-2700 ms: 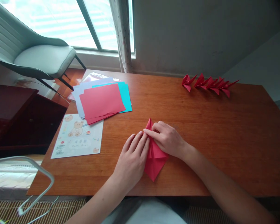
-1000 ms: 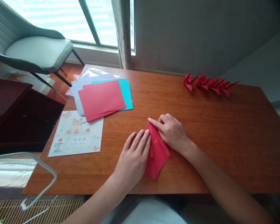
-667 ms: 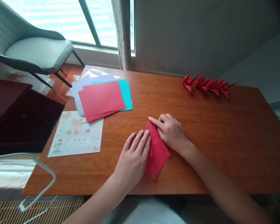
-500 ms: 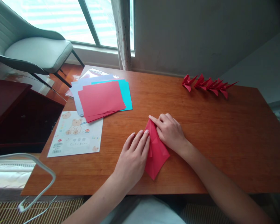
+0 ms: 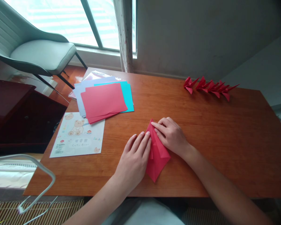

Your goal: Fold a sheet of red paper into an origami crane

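A sheet of red origami paper (image 5: 155,167), folded into a long kite shape with a narrow tip pointing away from me, lies flat on the table near its front edge. My left hand (image 5: 134,156) rests along the paper's left side, fingers stretched out and lying flat, covering part of that edge. At the right edge near the far tip is my right hand (image 5: 170,134). Its index finger and thumb are close together on the paper, and the other fingers are curled. Creases and a folded flap show between the hands.
Loose red sheets (image 5: 105,100) lie over blue and lilac paper at the back left. A white bear-printed sheet (image 5: 78,145) lies in front of them. Several folded red cranes (image 5: 212,87) stand in a row at the back right. A chair (image 5: 44,56) stands beyond the table (image 5: 213,125).
My right index finger has slid from the paper's far tip a little toward me along the right edge. The left hand stays in place. The view has shifted slightly.
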`<action>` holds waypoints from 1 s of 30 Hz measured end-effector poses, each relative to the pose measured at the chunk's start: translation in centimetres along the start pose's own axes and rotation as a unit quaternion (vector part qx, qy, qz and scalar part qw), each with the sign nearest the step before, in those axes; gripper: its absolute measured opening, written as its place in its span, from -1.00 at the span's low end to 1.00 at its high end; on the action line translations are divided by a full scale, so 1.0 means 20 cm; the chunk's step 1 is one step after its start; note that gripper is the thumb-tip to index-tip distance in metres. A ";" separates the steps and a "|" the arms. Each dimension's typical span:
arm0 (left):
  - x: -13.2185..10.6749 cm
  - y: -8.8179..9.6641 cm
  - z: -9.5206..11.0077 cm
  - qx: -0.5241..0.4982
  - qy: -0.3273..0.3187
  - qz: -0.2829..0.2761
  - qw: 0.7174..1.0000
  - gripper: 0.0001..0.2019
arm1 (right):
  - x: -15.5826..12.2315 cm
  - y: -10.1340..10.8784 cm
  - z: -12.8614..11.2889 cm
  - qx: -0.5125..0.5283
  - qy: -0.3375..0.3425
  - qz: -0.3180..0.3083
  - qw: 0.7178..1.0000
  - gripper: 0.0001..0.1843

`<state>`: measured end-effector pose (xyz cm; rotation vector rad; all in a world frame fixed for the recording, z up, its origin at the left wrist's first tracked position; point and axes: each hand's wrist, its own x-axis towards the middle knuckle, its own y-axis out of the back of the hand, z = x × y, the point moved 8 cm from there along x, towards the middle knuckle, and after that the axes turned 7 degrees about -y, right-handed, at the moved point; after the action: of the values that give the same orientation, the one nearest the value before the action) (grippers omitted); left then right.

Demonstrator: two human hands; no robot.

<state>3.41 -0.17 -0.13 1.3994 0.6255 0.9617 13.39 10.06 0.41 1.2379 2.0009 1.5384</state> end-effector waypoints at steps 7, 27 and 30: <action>0.00 0.00 0.00 0.006 -0.002 0.002 1.000 -0.49 | 0.00 0.00 -0.08 -0.037 0.066 -0.006 0.997 -0.67; 0.02 0.04 0.00 0.023 0.016 0.025 0.999 -0.56 | -0.02 0.01 -0.11 0.008 0.151 0.009 0.988 -0.69; 0.01 0.03 0.00 0.020 0.019 0.031 0.999 -0.58 | -0.02 -0.01 -0.11 0.027 0.165 -0.011 0.986 -0.67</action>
<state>3.42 0.04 0.53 1.4460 0.6366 1.0314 12.02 8.26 1.01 1.0274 2.2630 1.7860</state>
